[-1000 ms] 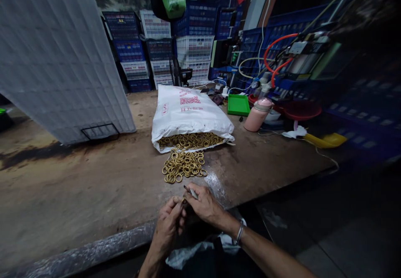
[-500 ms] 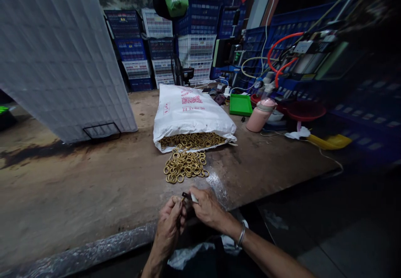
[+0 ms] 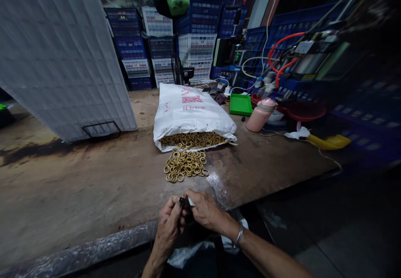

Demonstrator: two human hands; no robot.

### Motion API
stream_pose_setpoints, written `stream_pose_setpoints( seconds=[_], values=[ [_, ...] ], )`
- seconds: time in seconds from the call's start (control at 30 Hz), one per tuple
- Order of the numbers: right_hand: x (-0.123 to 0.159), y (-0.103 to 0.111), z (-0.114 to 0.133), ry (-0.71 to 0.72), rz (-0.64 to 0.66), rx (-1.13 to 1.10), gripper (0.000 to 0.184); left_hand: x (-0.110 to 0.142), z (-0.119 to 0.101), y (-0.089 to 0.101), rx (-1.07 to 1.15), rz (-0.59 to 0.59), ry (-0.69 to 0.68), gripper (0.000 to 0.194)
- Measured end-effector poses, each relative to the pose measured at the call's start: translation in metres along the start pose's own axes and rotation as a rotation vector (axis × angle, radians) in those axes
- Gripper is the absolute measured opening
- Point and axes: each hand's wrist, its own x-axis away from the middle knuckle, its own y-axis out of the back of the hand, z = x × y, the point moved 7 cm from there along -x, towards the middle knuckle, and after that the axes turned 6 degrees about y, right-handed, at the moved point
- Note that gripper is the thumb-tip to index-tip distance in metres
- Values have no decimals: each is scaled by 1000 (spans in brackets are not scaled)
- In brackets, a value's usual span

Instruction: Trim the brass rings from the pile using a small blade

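Note:
My left hand (image 3: pixel 168 223) and my right hand (image 3: pixel 203 208) meet at the near edge of the workbench (image 3: pixel 94 186), fingers pinched together. My right hand grips a small dark tool with a pale handle (image 3: pixel 187 202). My left hand pinches something small beside the tool tip; what it is stays hidden. Just beyond the hands lies a pile of brass rings (image 3: pixel 185 165) spilled from the open mouth of a white sack (image 3: pixel 188 110) lying on its side.
A grey quilted panel (image 3: pixel 59 56) leans at the left. Blue and white crates (image 3: pixel 175 48) are stacked at the back. A green tray (image 3: pixel 240 104), pink bottle (image 3: pixel 260 115), red bowl (image 3: pixel 305 110), yellow scoop (image 3: pixel 328 141) and a machine with red hoses (image 3: pixel 300 56) crowd the right.
My hands have drawn slightly closer together and the tool tip has turned down toward my left fingers. The rings and sack have not moved.

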Motion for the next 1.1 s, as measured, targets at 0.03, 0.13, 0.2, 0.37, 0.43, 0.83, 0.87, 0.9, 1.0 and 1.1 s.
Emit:
stream_pose_setpoints(
  seconds=[0.03, 0.13, 0.2, 0.37, 0.43, 0.83, 0.87, 0.9, 1.0, 1.1],
  values=[
    [-1, 0, -4, -15, 3, 32, 32, 2, -1, -1, -1, -2, 2, 33],
    [-6, 3, -18, -100, -14, 150, 28, 13, -7, -10, 55, 52, 38, 30],
    [-12, 7, -25, -136, -36, 197, 27, 20, -13, -15, 138, 90, 62, 28],
    [-31, 9, -24, -120, -138, 199, 29, 22, -20, -10, 243, 63, 59, 27],
    [-38, 6, -21, -114, -162, 202, 26, 20, -16, -3, 255, 42, 72, 25],
    [-45, 6, -15, -68, -140, 226, 26, 10, -9, 11, 443, 49, 161, 22],
    [-43, 6, -14, -29, -125, 216, 27, 11, -10, 12, 452, 41, 161, 23],
    [-40, 5, -14, 12, -107, 201, 29, 11, -11, 13, 457, 31, 159, 24],
    [-37, 5, -17, 54, -98, 142, 27, 11, -12, 16, 464, 10, 142, 24],
    [-41, 9, -26, -80, -166, 111, 19, 9, -15, 16, 473, 21, 90, 18]
  ],
)
